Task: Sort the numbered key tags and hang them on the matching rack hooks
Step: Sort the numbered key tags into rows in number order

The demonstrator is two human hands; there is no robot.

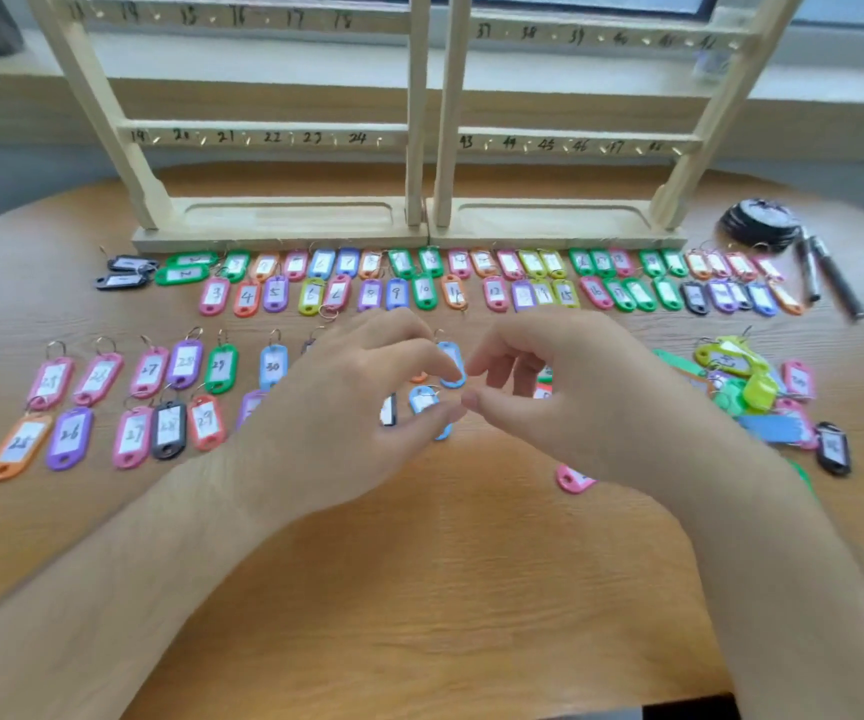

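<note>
Tags [216,295] lie in rows on the tabletop [419,563] before the racks [284,133]. The left hand [336,407] curls its fingers [409,356] at a blue tag [422,400], hold unclear; the right hand [575,402] is loosely curled, empty. A dragging wrist could scramble the sorted rows.

Bare table [419,589] nearest you gives free passage. Beyond, rows of key tags [399,291] lie close-packed up to the rack [284,233] base; a loose heap [747,389] blocks your right, with pens [830,275] and a black coil [757,223] behind it.
</note>
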